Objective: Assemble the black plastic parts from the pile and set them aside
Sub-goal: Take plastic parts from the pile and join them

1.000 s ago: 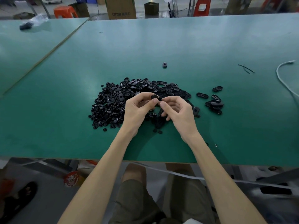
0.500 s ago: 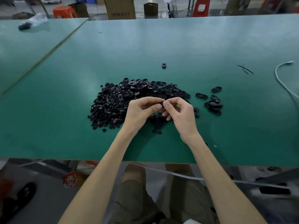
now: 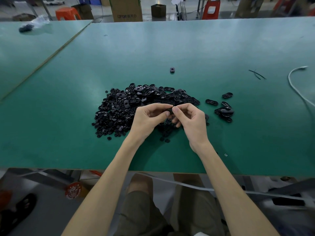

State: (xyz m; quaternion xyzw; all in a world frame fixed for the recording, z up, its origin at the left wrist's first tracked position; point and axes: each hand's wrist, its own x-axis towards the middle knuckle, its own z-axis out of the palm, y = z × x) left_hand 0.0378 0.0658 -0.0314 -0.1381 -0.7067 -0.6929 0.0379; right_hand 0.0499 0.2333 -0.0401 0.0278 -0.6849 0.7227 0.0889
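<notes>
Pinches one small black plastic part between curled fingertips of left hand and right hand, both grips closed on it, just above pile of glossy oval shells and round pieces on smooth green bench. Smaller cluster of ovals nearby at right.

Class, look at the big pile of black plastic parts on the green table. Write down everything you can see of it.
The big pile of glossy black plastic parts lies loose and low on the green table. Small roundish pieces fill its left side; longer oval shells crowd its far right. The left hand and right hand, pinching a small black part, hide its near right portion; whether they touch it cannot be told.
</notes>
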